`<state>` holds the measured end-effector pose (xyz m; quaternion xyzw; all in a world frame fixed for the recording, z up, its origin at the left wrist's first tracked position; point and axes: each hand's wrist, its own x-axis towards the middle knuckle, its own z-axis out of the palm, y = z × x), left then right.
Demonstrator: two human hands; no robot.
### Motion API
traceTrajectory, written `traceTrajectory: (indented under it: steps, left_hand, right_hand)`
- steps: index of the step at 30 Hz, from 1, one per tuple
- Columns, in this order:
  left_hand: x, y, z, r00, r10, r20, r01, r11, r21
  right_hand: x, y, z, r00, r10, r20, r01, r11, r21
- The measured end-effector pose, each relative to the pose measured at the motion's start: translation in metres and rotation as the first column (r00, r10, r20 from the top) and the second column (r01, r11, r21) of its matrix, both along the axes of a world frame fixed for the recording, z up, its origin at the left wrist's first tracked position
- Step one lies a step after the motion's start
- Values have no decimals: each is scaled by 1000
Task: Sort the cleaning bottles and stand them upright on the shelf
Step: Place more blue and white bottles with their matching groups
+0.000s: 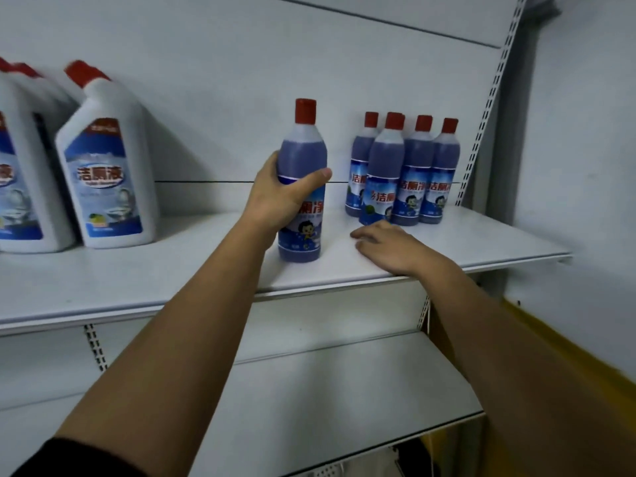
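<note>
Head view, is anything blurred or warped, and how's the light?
Head view: the white bottles at far left smear and ghost; the blue bottle in the left hand reads sharp. Head view: the shelf edge bows from the wide lens. Head view: light is dim, soft shadow beside the white bottles, no glare.
</note>
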<state>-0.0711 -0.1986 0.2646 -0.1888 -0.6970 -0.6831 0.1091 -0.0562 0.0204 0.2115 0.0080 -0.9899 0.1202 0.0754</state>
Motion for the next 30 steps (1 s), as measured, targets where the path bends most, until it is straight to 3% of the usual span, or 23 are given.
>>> traceTrajectory:
  steps: [11,19,30]
  left_hand:
    - [-10,96,5,993,-107,-48,106,994,-19]
    - [-14,170,3,991,-73,-115,69,997,-41]
    - [-32,272,-3,982,24,-188,-63,976,-206]
  right_hand:
    - [-4,114,-1,986,-165,-19,166,986,2]
    - [-9,164,6,993,-112,37,111,994,18]
    - [1,260,8,998,-26,56,25,1000,12]
